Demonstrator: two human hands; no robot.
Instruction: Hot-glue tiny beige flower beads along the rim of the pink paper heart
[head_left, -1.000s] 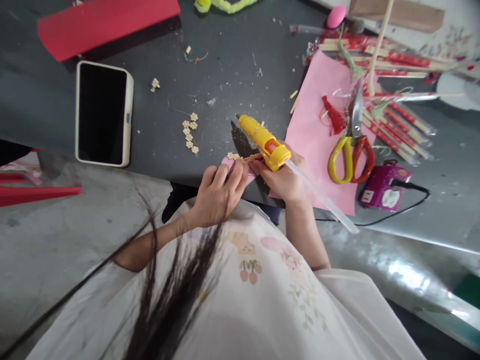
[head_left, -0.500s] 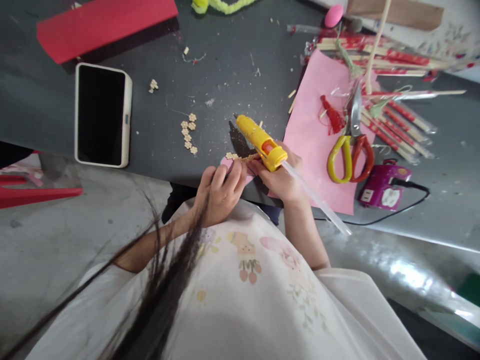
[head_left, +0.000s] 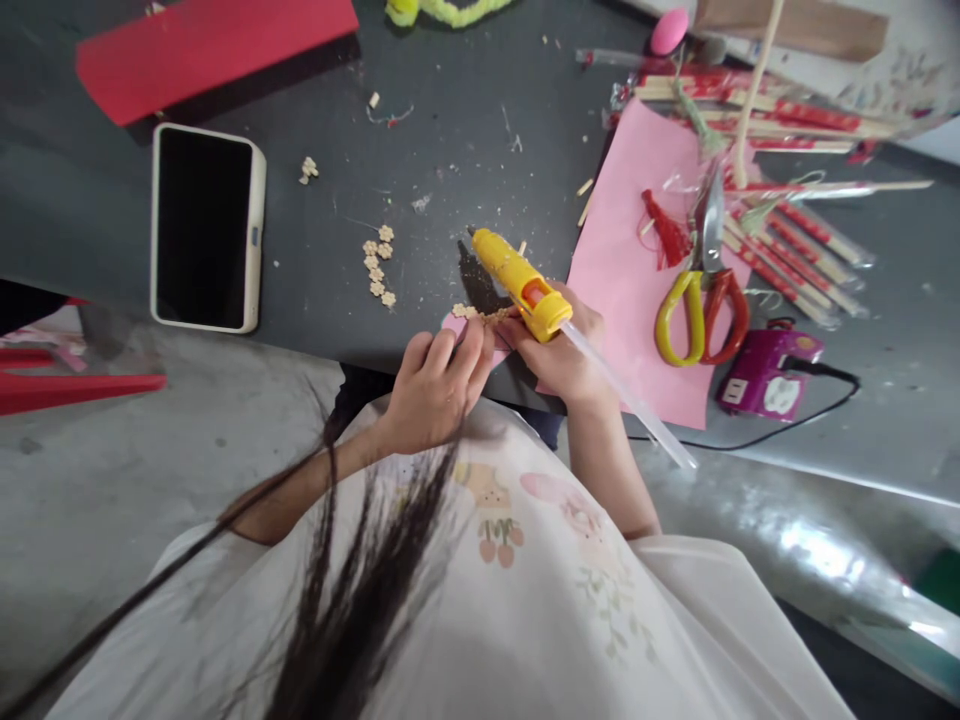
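Note:
My right hand (head_left: 564, 352) grips a yellow glue gun (head_left: 516, 276), its nozzle pointing up-left and a clear glue stick (head_left: 628, 398) trailing from its back. My left hand (head_left: 437, 388) is closed on a small pink piece (head_left: 459, 326) at the dark table's near edge. A row of tiny beige flower shapes (head_left: 480, 315) lies on that piece, between both hands. More beige flowers (head_left: 379, 265) lie loose on the table to the left.
A phone (head_left: 204, 228) lies at the left, a red sheet (head_left: 210, 45) behind it. A pink sheet (head_left: 637, 280), yellow-and-red scissors (head_left: 701, 300), a purple plug block (head_left: 765, 375) with cable and packed sticks (head_left: 787, 120) crowd the right. Loose hair hangs in front.
Both hands stay at the pink piece with the glue gun nearly still. The hanging hair has swung slightly across the lower view.

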